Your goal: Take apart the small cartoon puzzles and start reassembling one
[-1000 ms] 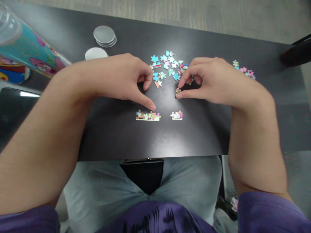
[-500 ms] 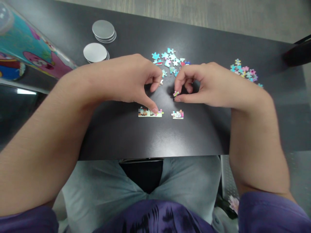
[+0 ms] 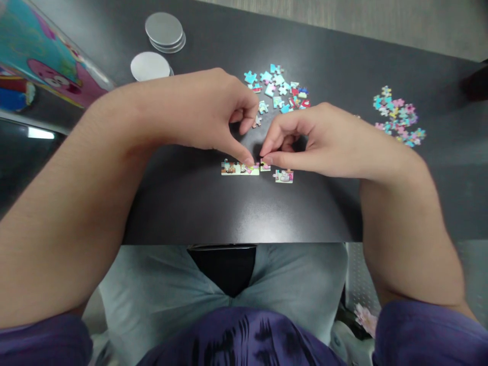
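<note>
A short strip of joined jigsaw pieces (image 3: pixel 233 169) lies flat on the dark table. My left hand (image 3: pixel 224 117) rests its thumb tip on the strip's right end; the other fingers curl above, apart from the thumb. Between thumb and fingertips, my right hand (image 3: pixel 305 140) pinches a small pink and pale jigsaw piece (image 3: pixel 266 166) at the right end of the strip. Whether the two interlock I cannot tell. Just right of it and slightly nearer me lies a pair of joined-looking pieces (image 3: pixel 284 176), untouched.
Loose jigsaw pieces (image 3: pixel 278 89) are scattered beyond my hands. Another pile of pieces (image 3: pixel 398 116) sits at the right, partly behind my right forearm. Grey discs (image 3: pixel 163 29) are stacked at the back left, near a colourful box (image 3: pixel 57 66). The table's front edge (image 3: pixel 236 244) runs before my lap.
My right hand has brought the pinched piece left and down to the strip's right end. My left thumb stays on the strip. The whole view has shifted slightly.
</note>
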A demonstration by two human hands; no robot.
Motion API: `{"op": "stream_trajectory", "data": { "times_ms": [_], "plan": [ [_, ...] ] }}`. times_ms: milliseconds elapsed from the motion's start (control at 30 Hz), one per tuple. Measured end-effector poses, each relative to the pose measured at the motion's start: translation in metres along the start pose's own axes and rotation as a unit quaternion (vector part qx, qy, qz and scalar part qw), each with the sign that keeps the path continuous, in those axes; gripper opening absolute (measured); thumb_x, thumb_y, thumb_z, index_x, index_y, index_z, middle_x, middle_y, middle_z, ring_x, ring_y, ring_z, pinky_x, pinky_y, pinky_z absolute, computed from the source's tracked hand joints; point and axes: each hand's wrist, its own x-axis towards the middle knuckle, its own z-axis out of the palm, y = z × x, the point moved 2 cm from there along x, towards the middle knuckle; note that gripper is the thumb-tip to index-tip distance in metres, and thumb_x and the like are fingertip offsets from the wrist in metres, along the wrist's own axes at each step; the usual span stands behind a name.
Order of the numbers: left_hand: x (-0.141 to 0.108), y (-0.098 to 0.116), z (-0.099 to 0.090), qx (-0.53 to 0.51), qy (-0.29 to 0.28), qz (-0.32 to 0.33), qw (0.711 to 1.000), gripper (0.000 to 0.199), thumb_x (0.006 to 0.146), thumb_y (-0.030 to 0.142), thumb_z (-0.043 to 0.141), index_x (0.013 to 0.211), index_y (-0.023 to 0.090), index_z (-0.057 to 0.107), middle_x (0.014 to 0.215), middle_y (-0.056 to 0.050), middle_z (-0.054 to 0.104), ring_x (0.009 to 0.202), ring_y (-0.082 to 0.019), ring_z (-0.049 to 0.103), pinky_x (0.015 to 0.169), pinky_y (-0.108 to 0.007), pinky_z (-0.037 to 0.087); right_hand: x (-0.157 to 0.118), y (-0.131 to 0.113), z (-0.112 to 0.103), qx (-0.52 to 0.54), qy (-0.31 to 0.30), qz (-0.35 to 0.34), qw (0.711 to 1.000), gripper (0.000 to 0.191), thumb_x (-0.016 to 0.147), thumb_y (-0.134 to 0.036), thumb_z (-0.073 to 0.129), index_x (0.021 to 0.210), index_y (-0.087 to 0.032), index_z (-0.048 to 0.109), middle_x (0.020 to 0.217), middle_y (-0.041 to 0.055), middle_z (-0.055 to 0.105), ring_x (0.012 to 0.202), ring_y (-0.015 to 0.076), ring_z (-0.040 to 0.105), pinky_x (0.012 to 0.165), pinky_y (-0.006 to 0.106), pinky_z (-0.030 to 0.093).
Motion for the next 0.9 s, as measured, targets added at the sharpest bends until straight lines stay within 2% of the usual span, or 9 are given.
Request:
{"op": "stream_trajectory", "data": {
  "times_ms": [133,267,400,467,567,667,833,900],
  "plan": [
    [0.001,0.003,0.000,0.014,-0.003,-0.007,1.000,0.053,0.088,0.077,0.107,0.099,0.029,0.087,0.088,-0.003,0.076,0.108,-0.035,0.076,0.102,-0.048,0.054,0.001,0.001,0.001,-0.011,-0.013,-0.001,1.000,0.016,0.093,-0.029,0.100,0.099,-0.036,0.087,0.081,-0.0038,0.087,0.074,0.0276,0.079,0.075,0.047,0.063],
    [0.002,0.008,-0.001,0.080,-0.011,-0.037,0.996,0.052,0.082,0.067,0.117,0.102,0.029,0.088,0.087,-0.001,0.077,0.095,-0.030,0.077,0.097,-0.044,0.053,0.003,-0.001,0.003,-0.032,-0.014,0.018,0.999,0.013,0.094,-0.030,0.100,0.097,-0.034,0.088,0.075,-0.0020,0.081,0.077,0.0282,0.079,0.077,0.046,0.063],
    [0.001,0.006,0.000,0.034,0.001,0.007,0.999,0.053,0.083,0.075,0.111,0.112,0.034,0.093,0.095,-0.004,0.085,0.114,-0.038,0.078,0.102,-0.046,0.060,0.003,-0.001,0.005,-0.037,-0.013,0.022,0.999,0.011,0.097,-0.031,0.098,0.098,-0.031,0.087,0.076,-0.0015,0.080,0.078,0.0277,0.079,0.077,0.043,0.059],
    [0.001,0.005,0.000,0.018,0.005,0.015,1.000,0.054,0.083,0.079,0.108,0.113,0.036,0.094,0.095,-0.004,0.086,0.118,-0.040,0.079,0.102,-0.046,0.061,0.003,0.001,0.005,-0.043,-0.006,0.005,0.999,0.008,0.099,-0.032,0.095,0.099,-0.029,0.088,0.074,-0.0023,0.078,0.073,0.0254,0.075,0.074,0.041,0.055],
    [0.002,0.007,0.000,0.054,-0.001,-0.015,0.998,0.052,0.081,0.073,0.112,0.108,0.034,0.092,0.091,-0.002,0.082,0.104,-0.036,0.080,0.095,-0.043,0.060,0.003,0.003,0.005,-0.052,0.001,-0.030,0.998,0.007,0.099,-0.033,0.090,0.099,-0.026,0.088,0.071,-0.0025,0.076,0.065,0.0210,0.065,0.070,0.041,0.049],
    [0.003,0.011,0.000,0.088,-0.005,-0.026,0.996,0.055,0.079,0.071,0.117,0.104,0.029,0.089,0.087,0.001,0.077,0.087,-0.028,0.076,0.087,-0.038,0.052,0.005,0.003,0.006,-0.063,0.001,-0.028,0.998,0.006,0.098,-0.031,0.089,0.098,-0.026,0.086,0.073,-0.0016,0.078,0.067,0.0210,0.065,0.071,0.041,0.049],
    [0.003,0.011,0.000,0.081,-0.005,-0.020,0.997,0.060,0.083,0.082,0.108,0.102,0.030,0.086,0.087,0.001,0.076,0.099,-0.030,0.080,0.092,-0.035,0.054,0.003,0.001,0.002,-0.074,-0.001,-0.014,0.997,0.006,0.099,-0.031,0.091,0.101,-0.030,0.085,0.081,-0.0008,0.083,0.072,0.0241,0.068,0.075,0.046,0.053],
    [0.003,0.011,0.000,0.080,-0.006,-0.017,0.997,0.056,0.084,0.081,0.106,0.100,0.032,0.083,0.086,0.000,0.075,0.095,-0.030,0.079,0.090,-0.037,0.053,-0.001,0.001,-0.005,-0.087,0.017,-0.017,0.996,0.007,0.099,-0.035,0.092,0.100,-0.032,0.086,0.083,0.0001,0.083,0.074,0.0261,0.069,0.074,0.048,0.051]
  ]
}}
